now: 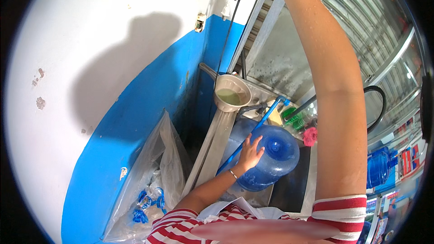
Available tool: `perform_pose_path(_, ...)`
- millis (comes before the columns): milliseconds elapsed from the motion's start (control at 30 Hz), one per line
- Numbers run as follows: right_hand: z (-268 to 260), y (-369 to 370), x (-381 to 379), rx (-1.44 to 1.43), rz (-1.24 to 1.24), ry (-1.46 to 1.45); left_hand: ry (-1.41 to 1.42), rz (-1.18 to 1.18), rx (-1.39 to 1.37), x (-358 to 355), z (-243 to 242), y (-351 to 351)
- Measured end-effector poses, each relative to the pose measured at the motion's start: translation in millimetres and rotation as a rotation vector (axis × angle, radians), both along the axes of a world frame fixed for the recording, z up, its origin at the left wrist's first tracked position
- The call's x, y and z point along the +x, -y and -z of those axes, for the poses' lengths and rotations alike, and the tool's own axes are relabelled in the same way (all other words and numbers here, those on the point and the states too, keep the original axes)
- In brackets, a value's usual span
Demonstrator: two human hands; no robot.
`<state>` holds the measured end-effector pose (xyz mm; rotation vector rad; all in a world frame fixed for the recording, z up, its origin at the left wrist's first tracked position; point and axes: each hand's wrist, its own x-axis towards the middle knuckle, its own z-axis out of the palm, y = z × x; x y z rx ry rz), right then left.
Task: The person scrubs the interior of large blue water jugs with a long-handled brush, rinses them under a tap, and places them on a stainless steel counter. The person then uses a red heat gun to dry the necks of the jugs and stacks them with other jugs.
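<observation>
My left hand (250,152), with a bracelet at the wrist, lies with spread fingers against a large blue plastic water jug (286,156). The jug lies in a metal sink (210,162), its round end with a central dimple turned up toward me. A thin blue pipe (268,113) runs down past the jug and under my hand. My right arm (335,74), wet with drops, reaches up past the top edge; the right hand itself is out of view.
A beige dipper (234,93) with greenish liquid sits on the sink's corner. Green bottles (293,117), a yellow sponge-like block (274,113) and a pink scrubber (310,136) line the back ledge. A clear plastic bag (149,189) of wrappers stands left; another blue jug (378,167) is right.
</observation>
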<state>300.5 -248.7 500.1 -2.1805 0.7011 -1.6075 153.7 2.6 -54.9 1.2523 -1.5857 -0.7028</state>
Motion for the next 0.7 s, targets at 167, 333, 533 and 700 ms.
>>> perform_pose_path(167, 1, 3, 11, -0.379, 0.404, 0.095, -0.018, -0.016, -0.018, 0, 0, 0)
perform_pose_path(333, 1, -1, 21, -0.536, 0.528, 0.072, -0.017, 0.015, 0.02, 1, -1, -1)
perform_pose_path(533, 1, -34, 30, -0.292, 0.426, -0.209, -0.014, 0.006, 0.014, 2, -3, -3)
perform_pose_path(700, 49, -66, -31, -0.492, 0.493, -0.426, -0.022, 0.037, 0.022, 0, -2, -2)
